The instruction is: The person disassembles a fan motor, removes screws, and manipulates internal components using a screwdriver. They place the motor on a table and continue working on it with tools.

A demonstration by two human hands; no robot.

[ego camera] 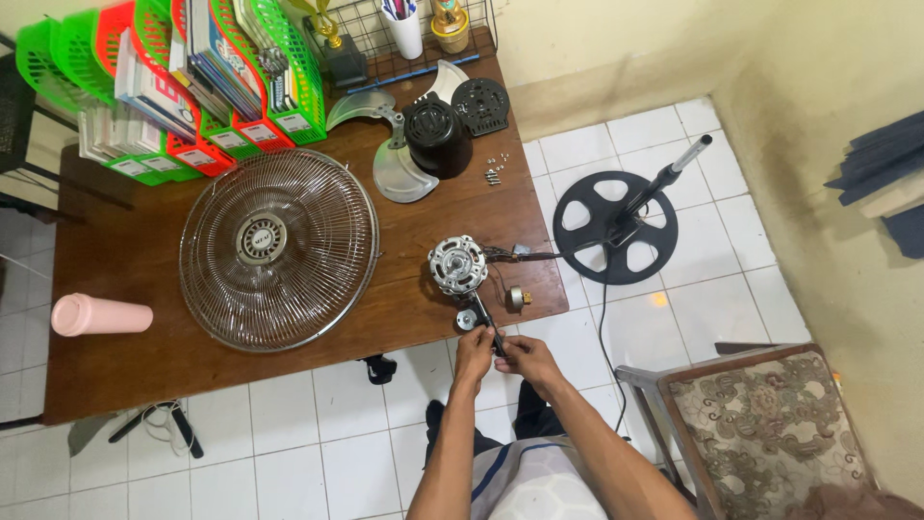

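A bare fan motor (457,265) with a metal core lies near the front edge of the brown wooden table (125,260). A dark neck piece (481,313) runs from it toward me. My left hand (474,349) and my right hand (520,354) meet at the end of that neck piece, both with fingers closed on it just past the table edge. A small round metal part (518,297) rests on the table beside the motor. Wires (525,256) lead right from the motor.
A wire fan grille (279,248) lies mid-table, with fan blades (390,173), a black motor cover (438,138), a black back plate (480,104) and loose screws (493,171) behind. A pink bottle (99,315) lies left. Green and red file trays (173,87) stand at back. Fan base (616,226) and chair (760,424) occupy the floor.
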